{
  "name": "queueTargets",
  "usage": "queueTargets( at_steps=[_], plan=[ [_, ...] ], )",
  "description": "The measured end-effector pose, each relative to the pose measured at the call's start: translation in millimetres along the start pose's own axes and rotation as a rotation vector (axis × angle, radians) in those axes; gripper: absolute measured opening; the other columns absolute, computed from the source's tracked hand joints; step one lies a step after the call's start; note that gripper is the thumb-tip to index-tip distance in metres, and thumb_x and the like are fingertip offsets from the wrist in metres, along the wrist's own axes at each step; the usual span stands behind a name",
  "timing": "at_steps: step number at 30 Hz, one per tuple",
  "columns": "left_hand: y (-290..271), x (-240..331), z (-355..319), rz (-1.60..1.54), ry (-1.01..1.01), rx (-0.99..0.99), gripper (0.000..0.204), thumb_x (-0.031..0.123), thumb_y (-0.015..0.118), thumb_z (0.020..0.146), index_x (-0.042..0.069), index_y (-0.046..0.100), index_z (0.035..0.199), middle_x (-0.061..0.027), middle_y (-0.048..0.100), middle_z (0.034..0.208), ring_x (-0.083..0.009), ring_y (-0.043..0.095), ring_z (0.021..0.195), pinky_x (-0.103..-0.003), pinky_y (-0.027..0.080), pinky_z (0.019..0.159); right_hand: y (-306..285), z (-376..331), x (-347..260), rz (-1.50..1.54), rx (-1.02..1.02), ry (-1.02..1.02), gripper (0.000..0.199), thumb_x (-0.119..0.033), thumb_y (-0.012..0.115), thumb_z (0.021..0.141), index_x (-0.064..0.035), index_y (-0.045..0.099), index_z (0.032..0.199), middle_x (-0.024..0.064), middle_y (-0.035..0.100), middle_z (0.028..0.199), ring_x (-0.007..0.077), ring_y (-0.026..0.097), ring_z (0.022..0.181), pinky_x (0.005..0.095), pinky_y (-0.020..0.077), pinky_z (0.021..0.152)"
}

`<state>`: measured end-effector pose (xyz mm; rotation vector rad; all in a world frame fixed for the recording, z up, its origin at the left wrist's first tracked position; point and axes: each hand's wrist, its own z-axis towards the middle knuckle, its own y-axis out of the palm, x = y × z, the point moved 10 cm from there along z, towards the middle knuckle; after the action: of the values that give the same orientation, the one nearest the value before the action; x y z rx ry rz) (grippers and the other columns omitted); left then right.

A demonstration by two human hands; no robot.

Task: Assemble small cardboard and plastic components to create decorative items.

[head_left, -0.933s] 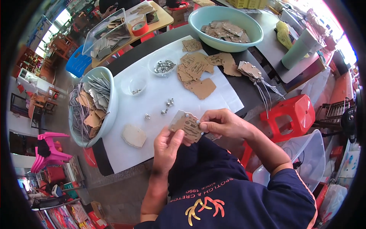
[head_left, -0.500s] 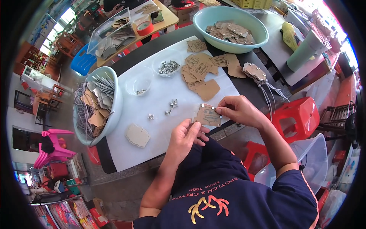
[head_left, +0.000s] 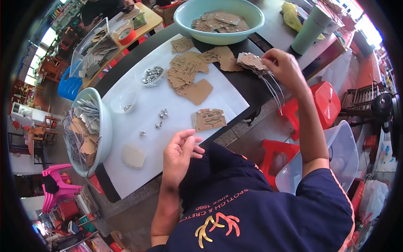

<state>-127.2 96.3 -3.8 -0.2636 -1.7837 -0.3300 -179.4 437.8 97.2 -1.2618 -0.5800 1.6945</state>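
Observation:
A brown printed cardboard tag (head_left: 210,119) with small metal studs at its edge lies on the white sheet (head_left: 147,101). My left hand (head_left: 179,155) is held just in front of it, fingers loosely bent and apart, with nothing in them. My right hand (head_left: 284,69) reaches out to a small stack of studded tags (head_left: 252,61) with grey cords (head_left: 273,88) hanging off the table edge. Its thumb and fingers pinch together at the stack's right end; what lies between them is hidden. Several loose metal studs (head_left: 161,117) and a pale grey stack of cards (head_left: 133,156) lie left of my left hand.
More brown tags (head_left: 187,73) are spread at the sheet's far side, beside clear dishes of metal studs (head_left: 153,75). A basin of tags (head_left: 218,38) stands at the back, a basin of cords and cards (head_left: 103,138) at the left. Red stools (head_left: 325,103) stand to the right.
The studded tag has left both hands and now lies on the sheet. My right hand has moved far and right to the corded stack. The whole view has shifted.

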Motion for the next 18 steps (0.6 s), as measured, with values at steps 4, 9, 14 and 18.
queueTargets(
  at_steps=[4, 9, 14, 18],
  plan=[
    [0, 2, 2, -0.001, -0.002, -0.012, 0.030, 0.017, 0.053, 0.099, -0.004, 0.054, 0.119, -0.0177, 0.065, 0.099, -0.0174, 0.067, 0.073, -0.027, 0.056, 0.061, -14, 0, 32, -0.086, -0.071, 0.108, 0.021, -0.017, 0.065, 0.085, 0.0020, 0.065, 0.093, 0.0151, 0.066, 0.081, 0.0241, 0.063, 0.072, 0.0357, 0.0492, 0.071],
    [-2, 4, 1, 0.010, 0.001, -0.019, 0.027, 0.015, 0.050, 0.100, -0.005, 0.054, 0.119, -0.0157, 0.065, 0.099, -0.0152, 0.066, 0.076, -0.026, 0.056, 0.063, 12, -10, 32, -0.165, -0.249, 0.033, 0.028, -0.028, 0.066, 0.084, -0.0031, 0.065, 0.097, 0.0153, 0.066, 0.093, 0.0330, 0.063, 0.091, 0.0411, 0.0489, 0.080],
    [-4, 0, -1, -0.025, 0.019, -0.021, 0.027, 0.014, 0.050, 0.100, -0.005, 0.054, 0.119, -0.0153, 0.065, 0.099, -0.0156, 0.066, 0.076, -0.026, 0.055, 0.063, 21, -14, 25, -0.193, -0.220, 0.018, 0.026, -0.023, 0.067, 0.082, -0.0033, 0.061, 0.099, 0.0148, 0.065, 0.089, 0.0328, 0.063, 0.088, 0.0430, 0.0478, 0.077],
    [-4, 1, -2, -0.035, 0.029, -0.040, 0.026, 0.014, 0.050, 0.100, -0.004, 0.053, 0.119, -0.0152, 0.065, 0.099, -0.0156, 0.066, 0.077, -0.026, 0.056, 0.063, 18, -11, 18, -0.195, -0.215, 0.032, 0.024, -0.020, 0.068, 0.080, -0.0028, 0.062, 0.096, 0.0135, 0.065, 0.086, 0.0297, 0.063, 0.081, 0.0409, 0.0482, 0.073]
  ],
)
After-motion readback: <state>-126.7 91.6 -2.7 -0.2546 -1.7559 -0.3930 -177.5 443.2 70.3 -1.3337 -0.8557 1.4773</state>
